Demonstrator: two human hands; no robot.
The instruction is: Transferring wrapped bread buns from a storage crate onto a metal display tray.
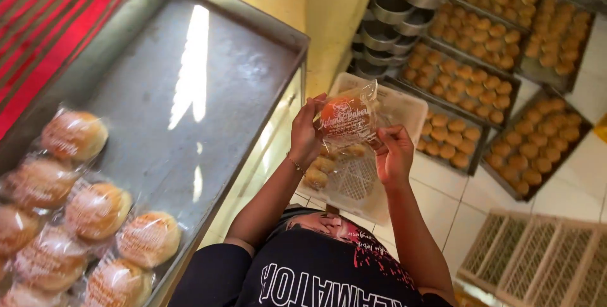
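Ideally both hands keep the wrapped bun [345, 117] level above the white crate [404, 108], left hand [306, 135] and right hand [394, 154] fingers pinching the wrapper's opposite edges, not squeezing the bread.

Left hand [306, 135]: grips left edge of bagged bun [344, 117].
Right hand [394, 154]: fingers pinch bag's right edge.
Below: white crate [404, 108], few buns.
Counter [183, 92]: bagged buns [95, 218] at near-left.
Floor: trays of buns [499, 60].

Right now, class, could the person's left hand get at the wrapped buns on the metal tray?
Probably not yet: the left hand grips the bagged bun, though the wrapped buns lie uncovered nearby.
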